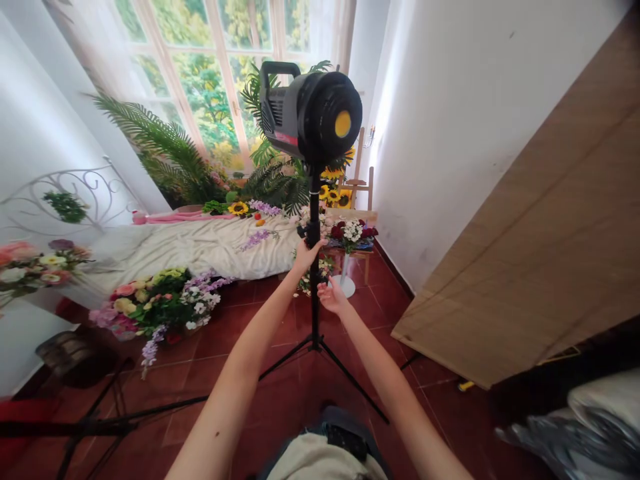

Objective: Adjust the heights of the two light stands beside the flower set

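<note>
A black studio light (313, 110) with a top handle and a yellow round emitter sits on a black light stand (315, 310) in front of me. My left hand (306, 257) is wrapped round the stand's pole, just below a collar with a knob. Lower down, my right hand (331, 297) is beside the pole on its right, palm turned up and fingers partly curled. Whether those fingers touch the pole or a knob on it, I cannot make out. The stand's legs are spread on the red tiled floor (240, 333).
Behind the stand is a bed with a cream cover (200, 243), with flower bunches (155, 300) before it. A white vase stand (345, 285) with flowers stands close behind the pole. On the right leans a large brown board (530, 220); another stand's legs (110, 423) lie lower left.
</note>
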Tool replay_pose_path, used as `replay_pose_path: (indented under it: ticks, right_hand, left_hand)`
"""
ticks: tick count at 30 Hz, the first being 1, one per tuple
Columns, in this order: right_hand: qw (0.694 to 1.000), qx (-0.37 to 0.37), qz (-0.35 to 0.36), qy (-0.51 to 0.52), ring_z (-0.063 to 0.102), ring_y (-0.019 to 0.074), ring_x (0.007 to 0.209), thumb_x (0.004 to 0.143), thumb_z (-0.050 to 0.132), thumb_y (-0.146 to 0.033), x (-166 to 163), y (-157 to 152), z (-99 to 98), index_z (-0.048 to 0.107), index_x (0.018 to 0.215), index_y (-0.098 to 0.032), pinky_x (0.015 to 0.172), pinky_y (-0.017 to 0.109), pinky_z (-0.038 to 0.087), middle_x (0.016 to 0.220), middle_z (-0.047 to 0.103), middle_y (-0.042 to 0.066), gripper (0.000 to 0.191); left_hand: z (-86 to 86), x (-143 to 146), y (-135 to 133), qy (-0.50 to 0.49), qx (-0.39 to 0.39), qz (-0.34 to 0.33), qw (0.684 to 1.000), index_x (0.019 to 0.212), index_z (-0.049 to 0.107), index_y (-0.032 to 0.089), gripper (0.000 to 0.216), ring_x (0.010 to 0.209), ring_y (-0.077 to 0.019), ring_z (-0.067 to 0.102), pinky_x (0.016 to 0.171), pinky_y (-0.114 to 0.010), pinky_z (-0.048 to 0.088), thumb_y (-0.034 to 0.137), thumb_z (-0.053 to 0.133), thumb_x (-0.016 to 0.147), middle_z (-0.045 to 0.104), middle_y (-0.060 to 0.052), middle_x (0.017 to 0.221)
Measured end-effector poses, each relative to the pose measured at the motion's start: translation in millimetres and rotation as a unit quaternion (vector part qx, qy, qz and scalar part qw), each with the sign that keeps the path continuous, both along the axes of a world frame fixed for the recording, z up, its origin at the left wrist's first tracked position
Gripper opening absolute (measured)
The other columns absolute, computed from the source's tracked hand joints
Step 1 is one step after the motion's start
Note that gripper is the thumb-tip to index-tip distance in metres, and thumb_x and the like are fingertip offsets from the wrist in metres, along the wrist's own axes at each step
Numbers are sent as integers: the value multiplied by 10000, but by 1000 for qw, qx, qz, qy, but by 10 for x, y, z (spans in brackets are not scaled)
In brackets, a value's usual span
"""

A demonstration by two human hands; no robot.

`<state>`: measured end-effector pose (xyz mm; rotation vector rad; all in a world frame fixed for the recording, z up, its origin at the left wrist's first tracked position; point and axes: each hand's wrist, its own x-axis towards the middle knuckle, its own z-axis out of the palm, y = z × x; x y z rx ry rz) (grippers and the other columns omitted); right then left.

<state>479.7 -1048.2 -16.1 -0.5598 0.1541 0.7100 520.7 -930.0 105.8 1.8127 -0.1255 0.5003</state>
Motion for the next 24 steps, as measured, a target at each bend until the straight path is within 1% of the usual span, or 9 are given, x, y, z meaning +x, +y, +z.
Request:
replay_pose_path:
  ticks: [3, 5, 7, 10, 14, 17, 20, 22, 24]
  right_hand:
    - [997, 75, 3, -13, 404, 62, 460, 920, 381, -402, 45, 22, -45, 372, 581, -191, 323, 126, 250, 529, 444, -34, 400]
    - [996, 90, -5, -16, 355, 61, 438, 915, 393, -395, 57, 45, -65, 305, 541, -200, 320, 129, 242, 492, 366, -49, 431]
    - [995, 98, -13, -6, 311, 60, 418, 914, 393, -374, 68, 66, -64, 254, 524, -206, 317, 132, 233, 470, 304, -59, 447]
    - [992, 121, -28, 29, 263, 62, 395, 912, 385, -323, 87, 89, -28, 214, 522, -218, 310, 141, 218, 452, 245, -70, 439]
    - [982, 160, -53, 81, 221, 57, 371, 916, 354, -272, 107, 118, 36, 197, 535, -227, 305, 145, 210, 443, 215, -83, 414]
    - [976, 186, -75, 85, 228, 46, 364, 910, 351, -242, 116, 157, 45, 192, 547, -223, 316, 137, 227, 449, 229, -87, 397]
    - [980, 159, -103, 56, 226, 42, 361, 881, 383, -207, 127, 219, -19, 184, 555, -218, 317, 132, 222, 453, 223, -89, 383]
    - [988, 102, -117, 17, 202, 45, 359, 841, 422, -180, 140, 251, -99, 191, 557, -217, 313, 140, 198, 450, 207, -93, 368]
    - [991, 20, -123, -45, 175, 49, 363, 788, 480, -170, 165, 249, -183, 237, 562, -216, 316, 152, 169, 446, 197, -101, 335]
  left_hand:
    - [-82, 81, -73, 39, -35, 16, 998, 772, 620, 143, 316, 668, -152, 601, 608, -244, 485, 456, 590, 740, 634, -36, 669]
    - [-136, 127, -106, 69, -39, 47, 996, 690, 611, 144, 326, 610, -146, 582, 562, -237, 468, 469, 602, 721, 594, -21, 577]
    - [-172, 182, -138, 89, -45, 85, 991, 673, 611, 143, 322, 590, -149, 577, 537, -237, 458, 464, 619, 700, 577, -17, 543]
    - [-192, 280, -212, 104, -57, 143, 983, 693, 621, 132, 304, 576, -157, 583, 509, -239, 447, 436, 627, 682, 592, -32, 558]
    - [-160, 363, -342, 104, -64, 245, 962, 801, 637, 108, 270, 650, -179, 627, 545, -250, 464, 352, 593, 696, 660, -93, 713]
    - [-111, 358, -402, 102, -53, 275, 954, 873, 635, 98, 282, 751, -203, 650, 604, -263, 486, 322, 559, 719, 678, -128, 805]
    - [-70, 327, -419, 109, -49, 274, 954, 884, 635, 98, 282, 797, -222, 656, 619, -271, 500, 319, 544, 734, 681, -133, 808]
    - [-50, 309, -422, 115, -48, 276, 953, 875, 637, 101, 276, 809, -232, 658, 617, -273, 505, 319, 537, 740, 679, -131, 783]
    - [-36, 299, -426, 118, -45, 278, 952, 863, 638, 102, 263, 818, -237, 659, 617, -271, 507, 312, 532, 744, 677, -130, 766]
